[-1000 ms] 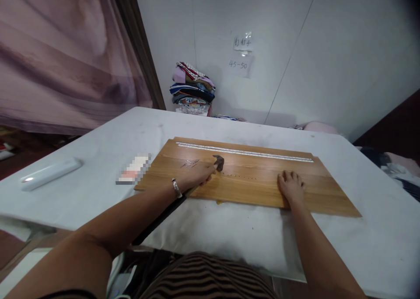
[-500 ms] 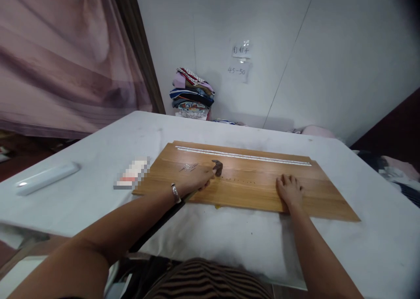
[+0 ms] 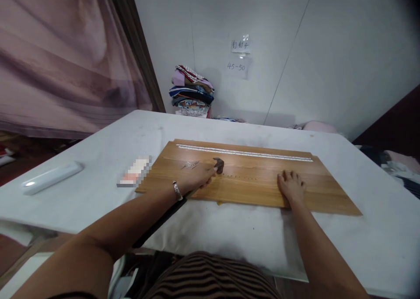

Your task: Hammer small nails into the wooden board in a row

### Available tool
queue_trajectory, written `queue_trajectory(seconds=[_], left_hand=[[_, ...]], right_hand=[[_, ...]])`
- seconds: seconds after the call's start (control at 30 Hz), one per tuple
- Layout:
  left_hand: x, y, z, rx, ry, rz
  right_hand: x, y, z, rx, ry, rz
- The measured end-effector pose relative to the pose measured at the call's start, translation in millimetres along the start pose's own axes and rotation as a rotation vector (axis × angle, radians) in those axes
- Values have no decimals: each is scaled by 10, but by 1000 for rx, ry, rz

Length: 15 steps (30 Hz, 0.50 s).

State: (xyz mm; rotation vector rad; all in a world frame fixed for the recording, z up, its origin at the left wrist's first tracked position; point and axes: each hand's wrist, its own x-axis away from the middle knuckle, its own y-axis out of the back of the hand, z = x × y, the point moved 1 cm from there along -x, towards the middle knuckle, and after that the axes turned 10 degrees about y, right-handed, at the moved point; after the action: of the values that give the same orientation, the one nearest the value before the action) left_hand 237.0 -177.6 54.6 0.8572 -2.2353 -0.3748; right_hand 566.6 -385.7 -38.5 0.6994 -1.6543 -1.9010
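My left hand, with a silver bracelet at the wrist, is closed around a hammer close to its dark head. The handle runs back beneath my forearm. The head is low over a wooden board, beside a row of small dark nails stretching to the right. Whether the head touches a nail is hidden. Loose nails lie in a small pile on the board, just beyond my left hand. My right hand rests flat on the board's right part, fingers spread and nothing in it.
Two pale marked strips run along the board's far side. On the white table lie a long white rounded object and a blurred-out box. Folded clothes are stacked by the wall, where paper notes hang.
The view has tilted slightly, so everything sits a little differently in the picture. Both hands keep their places on the board, and the hammer stays in my left hand.
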Motion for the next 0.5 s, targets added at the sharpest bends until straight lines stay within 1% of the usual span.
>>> queue_trajectory(seconds=[0.13,0.37,0.5], left_hand=[[12,4,-13,-2,5,-16],[121,67,-127,32,-14,15],[76,43,-85,25,-16,15]], right_hand=[[16,30,16,-1,-2,6],[24,34,14,-14,9,-6],[23,17,4,-10,-6,5]])
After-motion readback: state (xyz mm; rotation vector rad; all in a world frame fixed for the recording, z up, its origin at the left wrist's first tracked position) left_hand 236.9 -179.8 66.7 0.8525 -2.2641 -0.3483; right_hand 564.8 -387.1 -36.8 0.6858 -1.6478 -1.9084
